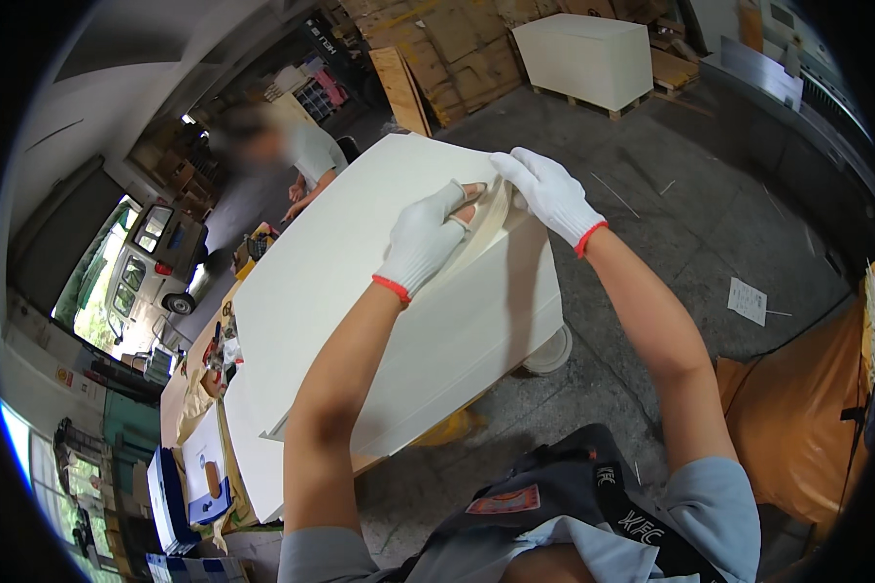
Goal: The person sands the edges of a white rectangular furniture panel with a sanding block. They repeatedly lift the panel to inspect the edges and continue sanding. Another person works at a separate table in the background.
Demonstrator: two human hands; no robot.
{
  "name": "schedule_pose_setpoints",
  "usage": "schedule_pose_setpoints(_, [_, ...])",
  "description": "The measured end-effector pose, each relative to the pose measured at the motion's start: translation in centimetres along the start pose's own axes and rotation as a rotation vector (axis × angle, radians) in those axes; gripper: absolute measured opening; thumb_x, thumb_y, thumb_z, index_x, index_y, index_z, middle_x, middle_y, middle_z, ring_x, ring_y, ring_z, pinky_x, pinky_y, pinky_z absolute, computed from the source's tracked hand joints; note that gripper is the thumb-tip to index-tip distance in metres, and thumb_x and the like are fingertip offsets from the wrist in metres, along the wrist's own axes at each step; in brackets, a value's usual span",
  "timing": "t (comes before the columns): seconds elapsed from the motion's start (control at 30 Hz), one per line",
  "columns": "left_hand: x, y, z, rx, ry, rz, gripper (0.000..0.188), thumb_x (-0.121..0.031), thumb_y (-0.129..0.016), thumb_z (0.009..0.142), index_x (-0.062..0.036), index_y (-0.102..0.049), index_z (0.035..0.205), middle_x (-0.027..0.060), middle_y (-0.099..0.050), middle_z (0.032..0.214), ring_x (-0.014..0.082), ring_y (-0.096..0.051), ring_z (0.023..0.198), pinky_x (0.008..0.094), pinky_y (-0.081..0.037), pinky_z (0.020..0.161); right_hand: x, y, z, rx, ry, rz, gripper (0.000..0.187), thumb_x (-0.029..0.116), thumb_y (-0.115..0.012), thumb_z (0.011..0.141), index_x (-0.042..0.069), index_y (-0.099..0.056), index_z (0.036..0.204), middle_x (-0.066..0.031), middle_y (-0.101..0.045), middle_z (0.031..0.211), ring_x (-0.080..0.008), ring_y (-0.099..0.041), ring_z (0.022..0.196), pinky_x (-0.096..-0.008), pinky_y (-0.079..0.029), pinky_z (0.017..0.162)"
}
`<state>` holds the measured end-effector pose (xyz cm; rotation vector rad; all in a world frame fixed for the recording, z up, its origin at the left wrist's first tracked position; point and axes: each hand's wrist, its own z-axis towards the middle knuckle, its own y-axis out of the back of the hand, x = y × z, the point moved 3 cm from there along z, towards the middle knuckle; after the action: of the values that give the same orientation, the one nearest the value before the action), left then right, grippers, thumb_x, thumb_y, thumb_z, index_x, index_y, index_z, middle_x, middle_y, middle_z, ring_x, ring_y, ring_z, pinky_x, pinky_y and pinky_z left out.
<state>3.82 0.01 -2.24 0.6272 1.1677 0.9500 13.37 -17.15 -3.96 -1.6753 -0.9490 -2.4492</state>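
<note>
A large white board or sheet (331,253) lies before me, with a creased white flap (486,316) along its near side. My left hand (426,233), in a white glove with bare thumb and finger tips, is closed on a cream-coloured strip (494,216) near the far right corner. At that corner my right hand (551,189), in a white glove with a red cuff, is closed round the strip's upper end. Its fingertips are partly hidden behind the strip. The strip bends between both hands and runs down along the board's fold.
A cluttered bench (199,374) with blue folders (170,505) stands at the left. Beyond the board, a co-worker (311,155) leans over. A white stack on a pallet (593,63) stands at the back, an orange-brown cover (797,418) at the right. A round white lid (551,352) is below.
</note>
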Motion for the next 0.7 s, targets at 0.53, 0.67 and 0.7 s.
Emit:
schedule_pose_setpoints(0.53, [-0.8,-0.3,-1.0,-0.102,-0.026,-0.294,0.043,-0.03,-0.065,0.094,-0.0183,-0.061,0.135,0.0166,-0.072,0.108,0.0286,-0.07,0.095,0.0346,-0.051,0.085,-0.9,-0.9,-0.7,-0.095,0.056,0.078,0.059,0.059,-0.036,0.099,0.007,-0.063,0.108,-0.0145,-0.063,0.077,-0.0317,-0.064,0.083,-0.0396,-0.046,0.081])
schedule_pose_setpoints(0.67, [-1.1,0.1,-0.9,-0.022,0.022,-0.008,0.037,-0.018,-0.059,0.097,-0.0081,-0.061,0.133,0.0146,-0.071,0.113,0.0208,-0.067,0.103,0.0307,-0.048,0.093,-0.7,-0.8,-0.8,-0.115,0.091,0.08,0.056,0.057,-0.038,0.1,0.006,-0.061,0.102,-0.0129,-0.061,0.074,-0.0288,-0.062,0.079,-0.0381,-0.045,0.078])
schedule_pose_setpoints(0.7, [-1.6,0.3,-0.9,0.034,0.052,-0.01,0.038,-0.019,-0.061,0.096,-0.0082,-0.061,0.133,0.0143,-0.071,0.112,0.0204,-0.067,0.1,0.0309,-0.049,0.091,-0.9,-0.8,-0.7,-0.122,0.085,0.081,0.054,0.056,-0.039,0.1,0.006,-0.059,0.097,-0.0114,-0.059,0.073,-0.0254,-0.06,0.075,-0.0366,-0.045,0.076])
